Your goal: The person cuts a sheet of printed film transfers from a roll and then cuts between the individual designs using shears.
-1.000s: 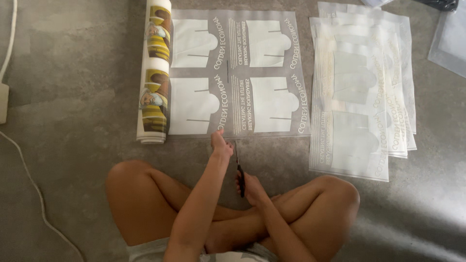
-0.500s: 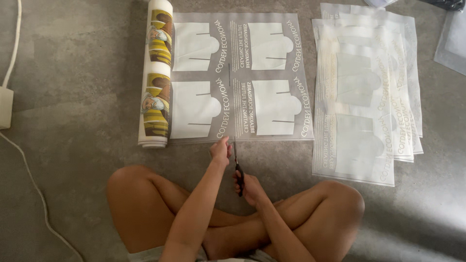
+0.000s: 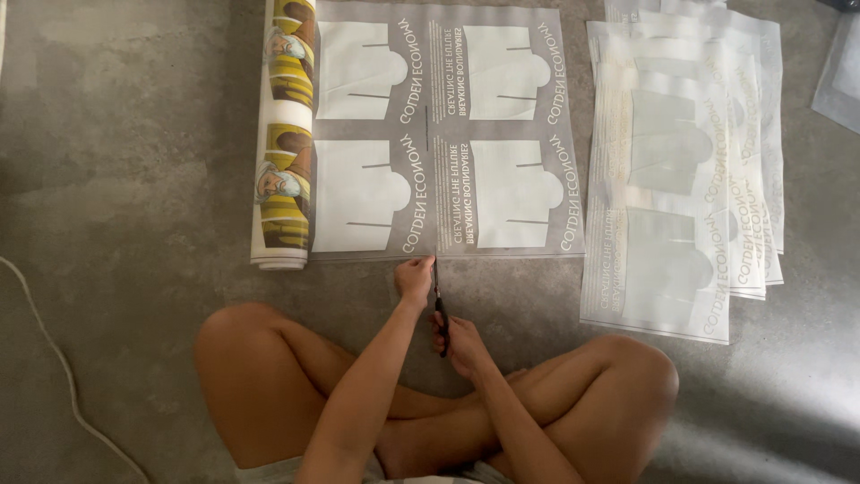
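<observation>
A translucent printed film sheet (image 3: 448, 134) with white shirt-shaped patches lies unrolled on the grey floor, its left part still wound in a roll (image 3: 285, 134) with yellow pictures. My left hand (image 3: 415, 278) pinches the sheet's near edge at its middle. My right hand (image 3: 461, 345) grips black scissors (image 3: 439, 305) just behind, blades pointing at that edge beside the left fingers. I sit cross-legged, knees spread to either side of both hands.
A stack of cut film sheets (image 3: 685, 170) lies to the right of the unrolled sheet. Another sheet (image 3: 842, 76) shows at the far right edge. A white cable (image 3: 54, 367) runs along the floor on the left.
The view has shifted slightly. Both hands stay at the sheet's near edge, with the scissors held in the same place.
</observation>
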